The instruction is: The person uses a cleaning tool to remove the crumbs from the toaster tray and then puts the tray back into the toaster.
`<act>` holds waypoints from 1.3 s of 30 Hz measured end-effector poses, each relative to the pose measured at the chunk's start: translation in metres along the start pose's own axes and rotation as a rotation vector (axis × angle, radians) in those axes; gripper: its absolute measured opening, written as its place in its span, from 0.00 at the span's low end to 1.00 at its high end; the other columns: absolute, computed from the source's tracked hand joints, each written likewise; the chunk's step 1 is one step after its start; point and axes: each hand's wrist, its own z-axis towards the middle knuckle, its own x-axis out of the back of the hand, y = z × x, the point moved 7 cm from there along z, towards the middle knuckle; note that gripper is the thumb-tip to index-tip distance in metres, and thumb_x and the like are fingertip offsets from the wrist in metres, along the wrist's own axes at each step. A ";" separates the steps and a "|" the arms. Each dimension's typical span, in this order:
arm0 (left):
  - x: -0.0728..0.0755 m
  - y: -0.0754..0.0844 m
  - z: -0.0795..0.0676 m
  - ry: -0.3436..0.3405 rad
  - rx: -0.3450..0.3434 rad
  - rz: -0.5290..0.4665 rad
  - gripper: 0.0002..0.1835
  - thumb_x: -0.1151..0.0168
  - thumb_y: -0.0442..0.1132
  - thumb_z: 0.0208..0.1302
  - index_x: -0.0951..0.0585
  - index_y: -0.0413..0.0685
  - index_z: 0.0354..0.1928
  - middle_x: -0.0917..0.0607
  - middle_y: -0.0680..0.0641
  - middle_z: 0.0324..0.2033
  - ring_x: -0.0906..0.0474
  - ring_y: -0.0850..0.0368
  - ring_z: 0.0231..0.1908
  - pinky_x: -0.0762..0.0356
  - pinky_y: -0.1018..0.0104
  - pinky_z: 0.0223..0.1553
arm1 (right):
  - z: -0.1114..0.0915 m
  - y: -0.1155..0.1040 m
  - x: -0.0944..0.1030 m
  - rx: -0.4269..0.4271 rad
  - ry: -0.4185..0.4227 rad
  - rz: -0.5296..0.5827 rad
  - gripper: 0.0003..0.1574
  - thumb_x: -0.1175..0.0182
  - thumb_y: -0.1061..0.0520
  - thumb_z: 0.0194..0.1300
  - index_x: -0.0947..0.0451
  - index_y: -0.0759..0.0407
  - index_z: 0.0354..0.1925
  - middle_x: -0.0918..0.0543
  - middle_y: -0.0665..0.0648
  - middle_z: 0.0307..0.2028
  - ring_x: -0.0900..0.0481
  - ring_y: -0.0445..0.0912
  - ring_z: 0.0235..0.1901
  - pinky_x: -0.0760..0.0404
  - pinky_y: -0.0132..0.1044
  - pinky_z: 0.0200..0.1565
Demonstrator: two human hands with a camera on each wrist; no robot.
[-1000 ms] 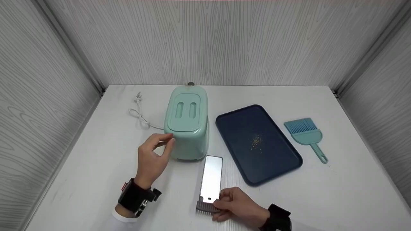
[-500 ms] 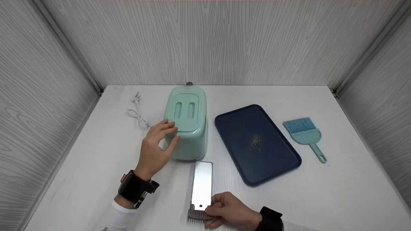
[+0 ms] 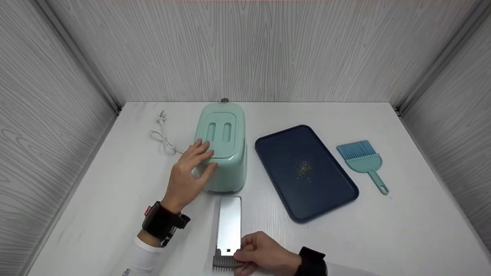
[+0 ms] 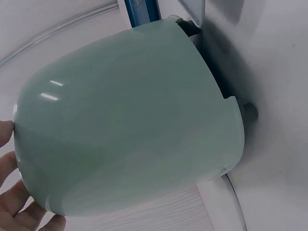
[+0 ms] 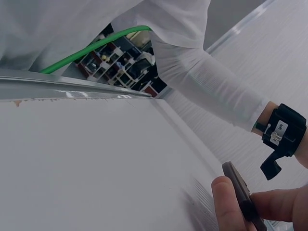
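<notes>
A mint-green toaster (image 3: pixel 227 174) with a flat lid stands left of centre on the table, its short end facing me. My left hand (image 3: pixel 186 180) rests spread fingers on its near upper left corner. In the left wrist view, the fingertips (image 4: pixel 14 197) touch the top edge of the toaster's end wall. Just in front of the toaster is a shiny metal crumb tray (image 3: pixel 229 226) with a dark grey ribbed grip. My right hand (image 3: pixel 264 253) pinches that grip between thumb and fingers. The right wrist view shows the grip (image 5: pixel 236 180) edge-on between them.
A dark blue tray (image 3: pixel 330 191) with a small scatter of crumbs (image 3: pixel 303 169) lies right of the toaster. Further right lies a teal dustpan and brush (image 3: pixel 364 163). A white cord (image 3: pixel 163 138) trails left of the toaster. Pale panels (image 3: pixel 245 50) enclose the table.
The crumb tray, in my right hand, has moved left and nearer, to in front of the toaster. My left hand's fingers have spread from a pinch and moved onto the toaster's top edge.
</notes>
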 end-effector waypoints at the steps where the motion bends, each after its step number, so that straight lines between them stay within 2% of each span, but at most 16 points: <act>1: 0.000 -0.001 0.000 -0.001 0.000 0.002 0.20 0.25 0.36 0.64 0.14 0.37 0.56 0.19 0.40 0.64 0.31 0.41 0.72 0.31 0.48 0.73 | 0.001 0.000 -0.001 0.002 0.004 -0.005 0.07 0.37 0.66 0.70 0.25 0.62 0.35 0.11 0.62 0.32 0.10 0.43 0.30 0.10 0.31 0.37; 8: -0.001 -0.005 0.000 0.000 0.005 -0.005 0.20 0.24 0.36 0.63 0.14 0.38 0.56 0.18 0.42 0.64 0.31 0.44 0.72 0.30 0.53 0.72 | 0.009 -0.001 -0.004 0.002 0.041 -0.019 0.07 0.36 0.66 0.70 0.25 0.62 0.34 0.11 0.66 0.32 0.10 0.45 0.29 0.10 0.33 0.36; 16: -0.001 -0.006 -0.001 0.009 0.014 -0.030 0.20 0.25 0.37 0.64 0.14 0.38 0.56 0.18 0.43 0.64 0.31 0.46 0.72 0.29 0.52 0.72 | 0.020 -0.005 -0.009 -0.020 0.004 0.013 0.07 0.37 0.67 0.71 0.26 0.61 0.35 0.11 0.65 0.33 0.10 0.43 0.30 0.10 0.30 0.36; 22: -0.001 -0.006 -0.002 0.012 0.017 -0.029 0.19 0.26 0.37 0.65 0.14 0.39 0.56 0.18 0.43 0.64 0.30 0.47 0.72 0.29 0.53 0.72 | 0.024 -0.006 -0.010 -0.006 0.011 0.015 0.09 0.38 0.68 0.71 0.27 0.61 0.34 0.13 0.58 0.26 0.10 0.44 0.29 0.10 0.32 0.36; 25: -0.001 -0.006 -0.002 0.015 0.016 -0.035 0.19 0.26 0.38 0.65 0.14 0.39 0.56 0.18 0.44 0.64 0.30 0.47 0.72 0.30 0.53 0.72 | 0.026 -0.006 -0.010 -0.001 0.039 0.004 0.10 0.37 0.68 0.70 0.27 0.61 0.33 0.13 0.59 0.25 0.10 0.45 0.29 0.10 0.32 0.35; 35: -0.001 -0.006 -0.003 0.027 0.012 -0.044 0.20 0.25 0.38 0.64 0.14 0.38 0.56 0.19 0.43 0.64 0.30 0.46 0.72 0.31 0.53 0.73 | 0.029 -0.007 -0.010 0.010 0.071 0.009 0.09 0.38 0.69 0.70 0.27 0.62 0.34 0.13 0.60 0.28 0.11 0.45 0.28 0.10 0.33 0.34; 39: -0.002 -0.007 -0.003 0.027 0.016 -0.051 0.20 0.25 0.38 0.64 0.14 0.38 0.56 0.19 0.43 0.64 0.31 0.46 0.72 0.30 0.53 0.72 | 0.030 -0.009 -0.009 0.019 0.078 -0.007 0.08 0.38 0.69 0.70 0.27 0.62 0.34 0.12 0.64 0.31 0.11 0.45 0.28 0.09 0.34 0.35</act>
